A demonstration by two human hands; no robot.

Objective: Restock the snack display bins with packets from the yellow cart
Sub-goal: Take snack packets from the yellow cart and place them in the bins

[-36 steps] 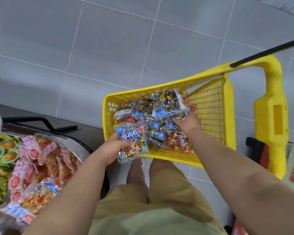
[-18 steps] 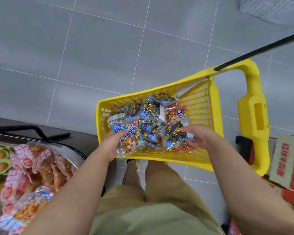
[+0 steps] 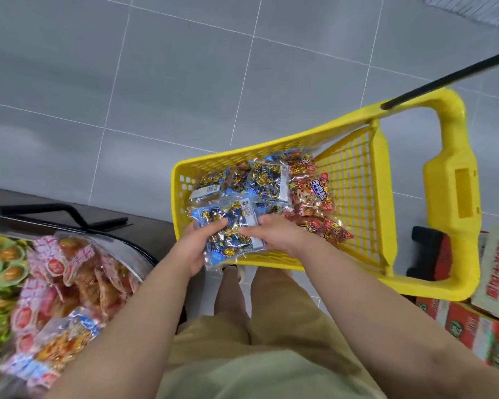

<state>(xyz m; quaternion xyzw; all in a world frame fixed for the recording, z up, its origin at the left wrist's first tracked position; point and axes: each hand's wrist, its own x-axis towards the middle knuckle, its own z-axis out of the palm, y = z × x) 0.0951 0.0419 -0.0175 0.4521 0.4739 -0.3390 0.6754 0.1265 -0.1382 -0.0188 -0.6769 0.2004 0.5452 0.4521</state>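
Observation:
The yellow cart stands in front of me on the grey tiles, holding blue snack packets on its left and red snack packets on its right. Over the cart's near edge, both hands grip a stack of blue packets. My left hand holds the stack's left side, thumb on top. My right hand grips the right side. The display bin at the lower left is piled with pink, orange and green packets.
A black frame runs behind the display bin at the left. Red and green cardboard boxes sit on the floor at the right, beside the cart's handle. My legs stand just behind the cart.
My right hand brought its blue packet left onto the one in my left hand. Both hands now hold the stack together at the cart's near edge. The view shifted left.

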